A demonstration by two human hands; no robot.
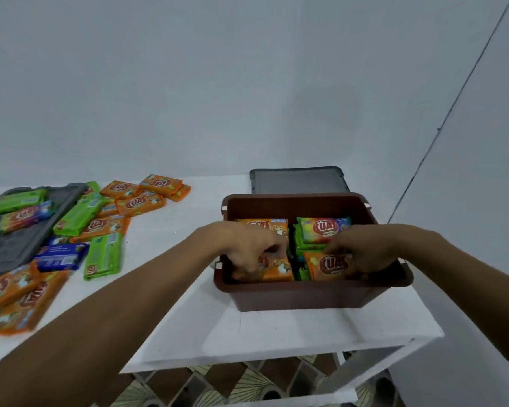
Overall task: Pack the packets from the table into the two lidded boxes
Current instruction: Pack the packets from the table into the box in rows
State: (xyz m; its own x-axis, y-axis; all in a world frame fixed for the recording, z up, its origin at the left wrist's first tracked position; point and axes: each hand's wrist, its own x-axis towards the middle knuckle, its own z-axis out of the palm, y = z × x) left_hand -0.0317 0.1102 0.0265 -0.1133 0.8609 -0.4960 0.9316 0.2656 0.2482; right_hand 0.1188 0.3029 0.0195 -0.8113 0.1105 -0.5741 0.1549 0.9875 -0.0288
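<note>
A brown box stands open near the right end of a white surface, already holding packets in two rows. A person's left hand reaches into its near left corner, fingers curled down on the front-left orange packet, while the right hand grips the front-right orange packet by its edge, fingers bent around it. Behind these, a further orange packet lies at the back left and a stack of green packets at the back right. A grey lid lies flat just behind the box. Well apart, at the left of the surface, loose packets lie scattered: orange packets, a green packet and a blue packet, several resting on or against a second grey lid. A patterned tiled floor shows below the surface's front edge, and a plain pale wall rises behind.
</note>
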